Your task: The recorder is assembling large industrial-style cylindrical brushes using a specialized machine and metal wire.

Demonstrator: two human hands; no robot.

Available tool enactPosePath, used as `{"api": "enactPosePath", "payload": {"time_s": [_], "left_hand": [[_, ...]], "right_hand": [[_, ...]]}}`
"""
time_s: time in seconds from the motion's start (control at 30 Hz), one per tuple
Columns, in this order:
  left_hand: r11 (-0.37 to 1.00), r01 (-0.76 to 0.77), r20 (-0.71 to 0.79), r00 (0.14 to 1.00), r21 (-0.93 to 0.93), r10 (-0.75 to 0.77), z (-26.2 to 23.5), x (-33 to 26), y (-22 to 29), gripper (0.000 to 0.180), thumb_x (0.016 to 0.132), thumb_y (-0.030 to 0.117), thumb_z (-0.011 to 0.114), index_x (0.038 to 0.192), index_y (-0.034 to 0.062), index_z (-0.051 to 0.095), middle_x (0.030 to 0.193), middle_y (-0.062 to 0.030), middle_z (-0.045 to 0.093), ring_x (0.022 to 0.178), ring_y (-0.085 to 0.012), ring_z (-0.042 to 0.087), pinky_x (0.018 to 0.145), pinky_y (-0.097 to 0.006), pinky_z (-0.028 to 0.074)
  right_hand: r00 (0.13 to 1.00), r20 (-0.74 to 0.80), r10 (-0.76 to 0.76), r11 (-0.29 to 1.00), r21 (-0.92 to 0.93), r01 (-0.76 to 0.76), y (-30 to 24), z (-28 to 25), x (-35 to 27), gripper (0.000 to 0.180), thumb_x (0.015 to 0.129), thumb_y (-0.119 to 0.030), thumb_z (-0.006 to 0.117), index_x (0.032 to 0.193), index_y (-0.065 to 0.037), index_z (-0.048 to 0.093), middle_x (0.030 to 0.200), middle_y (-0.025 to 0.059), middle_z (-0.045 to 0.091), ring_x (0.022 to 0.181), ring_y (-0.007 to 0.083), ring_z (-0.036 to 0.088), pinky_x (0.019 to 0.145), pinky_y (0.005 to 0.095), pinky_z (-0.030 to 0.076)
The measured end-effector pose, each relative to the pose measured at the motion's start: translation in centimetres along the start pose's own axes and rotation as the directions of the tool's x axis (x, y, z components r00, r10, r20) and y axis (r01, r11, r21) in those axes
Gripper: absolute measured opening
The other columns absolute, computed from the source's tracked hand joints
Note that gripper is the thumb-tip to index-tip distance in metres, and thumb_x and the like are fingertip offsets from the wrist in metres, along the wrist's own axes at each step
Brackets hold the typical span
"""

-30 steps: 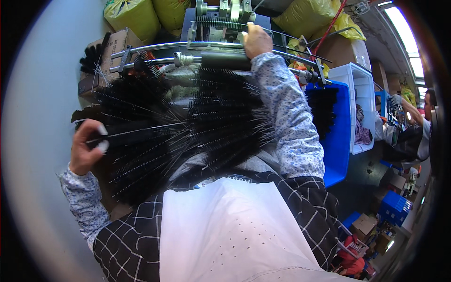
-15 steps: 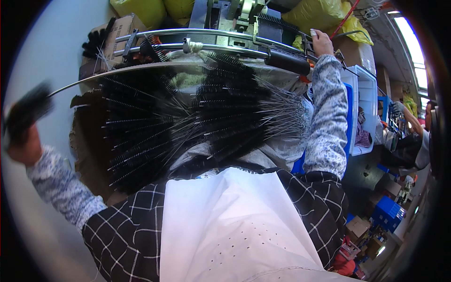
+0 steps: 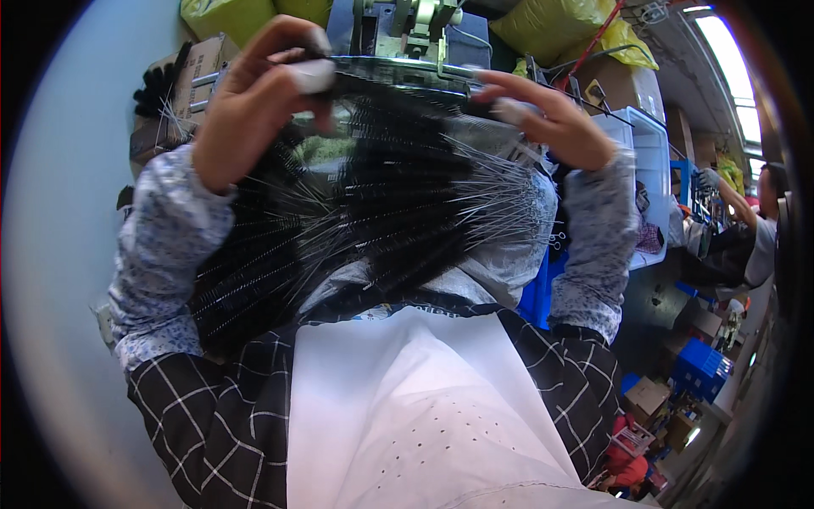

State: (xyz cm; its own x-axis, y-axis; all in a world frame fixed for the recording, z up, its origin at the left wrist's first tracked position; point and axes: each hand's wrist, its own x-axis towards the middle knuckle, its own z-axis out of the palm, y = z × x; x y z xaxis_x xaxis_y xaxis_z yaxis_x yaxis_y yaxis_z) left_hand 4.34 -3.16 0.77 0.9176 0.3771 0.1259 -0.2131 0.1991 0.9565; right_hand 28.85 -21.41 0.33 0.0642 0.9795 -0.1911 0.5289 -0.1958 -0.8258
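Note:
My left hand point(image 3: 254, 97) and my right hand point(image 3: 551, 114) are raised close to the camera, each pinching one end of a long black bristle brush on a wire stem point(image 3: 398, 72) held level between them. Below the hands lies a big heap of the same black wire brushes point(image 3: 373, 212), their thin metal stems fanning outward. Behind the held brush stands a metal machine point(image 3: 407, 21).
Yellow-green sacks point(image 3: 551, 25) sit at the back. A cardboard box point(image 3: 191, 72) is at the left, a blue and white bin point(image 3: 636, 153) at the right. Another person point(image 3: 759, 237) stands at the far right among blue crates point(image 3: 699, 365).
My left hand swung up from the far left to the brush's left end. My right hand came down from the machine toward the camera. Both now hold one brush.

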Motion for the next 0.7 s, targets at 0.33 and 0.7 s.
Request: {"api": "enactPosePath", "payload": {"time_s": [0.33, 0.7], "left_hand": [[0.119, 0.186, -0.171, 0.978, 0.975, -0.12, -9.6, -4.9, 1.2, 0.05, 0.075, 0.021, 0.058, 0.116, 0.0051, 0.034, 0.106, -0.0123, 0.049, 0.101, -0.0233, 0.046, 0.087, -0.034, 0.036], [0.561, 0.614, -0.423, 0.79, 0.556, -0.445, -13.3, -10.6, 3.0, 0.027, 0.07, 0.011, 0.059, 0.094, 0.0077, 0.048, 0.076, 0.0019, 0.047, 0.066, -0.0037, 0.044, 0.058, -0.017, 0.037]], "right_hand": [[0.74, -0.605, -0.293, 0.675, -0.68, -0.288, 8.3, 1.3, 5.5, 0.029, 0.081, -0.027, 0.051, 0.107, -0.014, 0.053, 0.082, 0.0079, 0.06, 0.075, 0.0226, 0.054, 0.069, 0.0354, 0.044], [0.809, -0.586, -0.054, 0.62, -0.655, -0.433, 12.3, 0.2, 7.4, 0.032, 0.082, -0.029, 0.046, 0.112, -0.021, 0.051, 0.089, 0.0035, 0.057, 0.086, 0.0209, 0.05, 0.078, 0.0347, 0.037]]}}
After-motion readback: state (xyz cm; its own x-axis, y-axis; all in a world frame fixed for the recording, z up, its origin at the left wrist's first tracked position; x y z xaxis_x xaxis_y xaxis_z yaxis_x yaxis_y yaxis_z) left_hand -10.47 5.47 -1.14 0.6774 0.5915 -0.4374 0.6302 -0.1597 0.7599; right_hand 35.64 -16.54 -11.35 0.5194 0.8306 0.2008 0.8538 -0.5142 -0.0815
